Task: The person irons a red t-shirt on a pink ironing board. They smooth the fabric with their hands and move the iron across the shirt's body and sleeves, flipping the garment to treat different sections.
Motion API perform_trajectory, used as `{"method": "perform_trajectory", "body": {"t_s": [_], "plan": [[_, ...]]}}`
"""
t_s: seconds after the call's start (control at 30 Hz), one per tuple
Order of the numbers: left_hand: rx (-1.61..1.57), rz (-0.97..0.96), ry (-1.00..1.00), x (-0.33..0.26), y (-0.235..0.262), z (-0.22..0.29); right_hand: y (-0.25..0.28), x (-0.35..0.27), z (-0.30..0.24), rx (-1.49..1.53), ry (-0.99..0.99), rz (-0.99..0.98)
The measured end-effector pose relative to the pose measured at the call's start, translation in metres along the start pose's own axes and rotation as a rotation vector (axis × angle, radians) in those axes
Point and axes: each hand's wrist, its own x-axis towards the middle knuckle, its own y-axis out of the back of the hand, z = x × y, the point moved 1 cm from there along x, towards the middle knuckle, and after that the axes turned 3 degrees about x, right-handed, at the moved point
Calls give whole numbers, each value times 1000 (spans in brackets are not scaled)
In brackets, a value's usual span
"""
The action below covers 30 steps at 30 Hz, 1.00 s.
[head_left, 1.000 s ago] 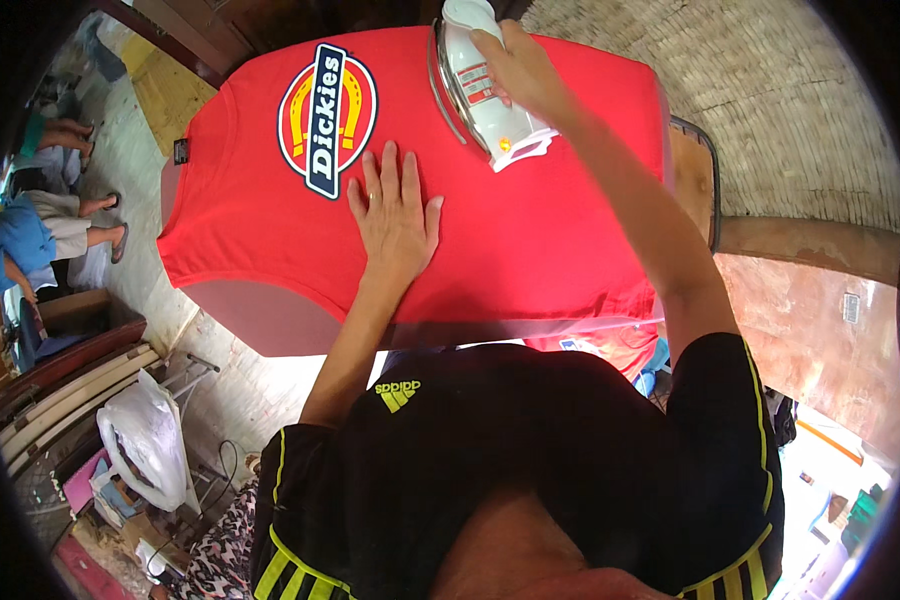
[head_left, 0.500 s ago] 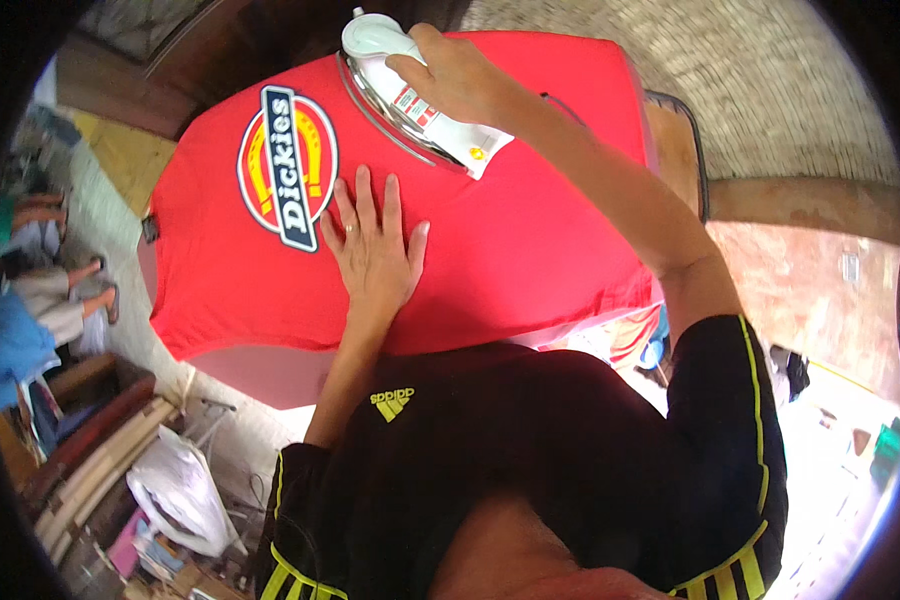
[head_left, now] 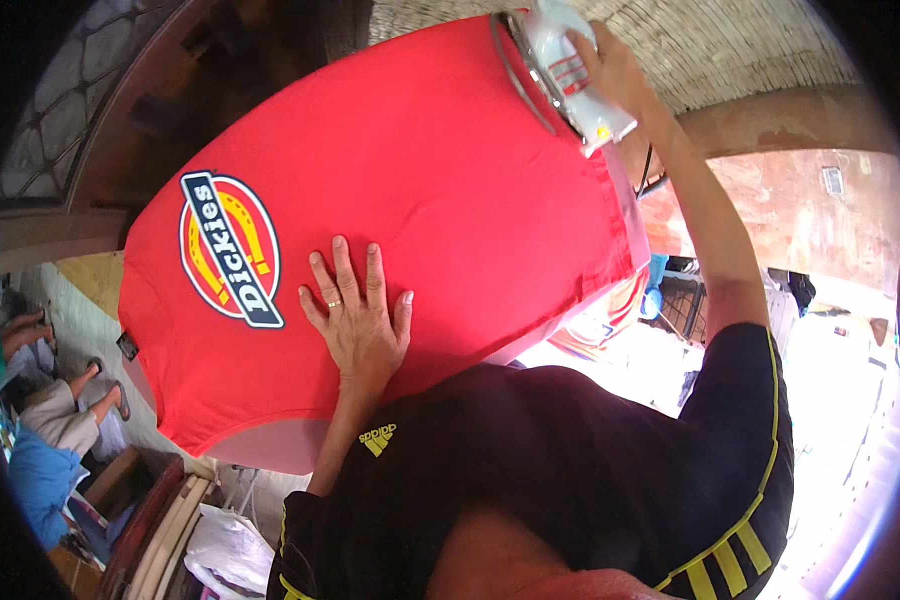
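Note:
A red shirt (head_left: 470, 235) with a printed emblem (head_left: 232, 250) in navy, white and yellow is spread over an ironing board (head_left: 275, 445). My right hand (head_left: 615, 70) is wrapped round the handle of a white clothes iron (head_left: 570, 80) at the far right end of the shirt. The iron looks tilted, its metal soleplate edge showing; whether it touches the cloth I cannot tell. Flat on the shirt, right of the emblem, rests my left hand (head_left: 362, 325) with its fingers spread and a ring on one of them.
Beyond the board stands a dark wooden piece of furniture (head_left: 140, 110), beside a woven wall or mat (head_left: 720, 50). On the left, another person (head_left: 50, 470) in blue sits low. A white plastic bag (head_left: 228, 550) lies by some wooden rails (head_left: 170, 530) at lower left.
The iron in my right hand has moved right to the shirt's far end. The view has turned, so the shirt and emblem appear lower and tilted. My left hand stays flat on the cloth.

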Motion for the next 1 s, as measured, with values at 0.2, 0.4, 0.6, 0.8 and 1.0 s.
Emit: {"method": "perform_trajectory", "body": {"t_s": [0.2, 0.4, 0.6, 0.8, 1.0], "plan": [[66, 76, -18, -2, -7, -1, -19, 24, 37, -150, -99, -20], [94, 94, -13, -2, -1, 3, 28, -37, -43, 122, -169, -112], [59, 94, -80, 3, -8, 35, -12, -11, 13, 99, -74, 50], [-170, -7, -434, -5, -29, 177, 33, -78, -57, 209, 92, -243], [-202, 247, -480, 16, -71, 256, 37, -75, -25, 418, 176, -134]]}}
